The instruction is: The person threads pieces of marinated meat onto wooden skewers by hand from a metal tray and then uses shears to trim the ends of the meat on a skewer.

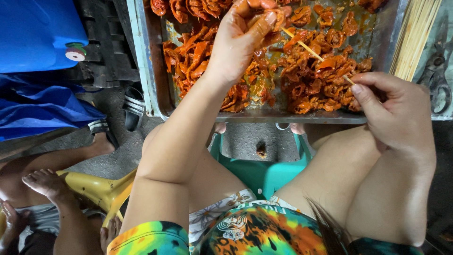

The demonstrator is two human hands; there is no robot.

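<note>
Skewer [315,53] spans between both hands, over meat [311,80].

1. The floor [118,160] is rough grey concrete, stained between the knees.
2. A teal plastic stool [262,177] stands on it.
3. A blue drum [35,33] with a small cap lies upper left, against a black crate [106,47].
4. A blue tarp [42,111] lies crumpled below the drum.
5. Striped sandals [134,108] rest on the floor beside the crate.
6. A yellow plastic seat [101,191] shows lower left, with another person's bare foot [47,184] on it.
</note>
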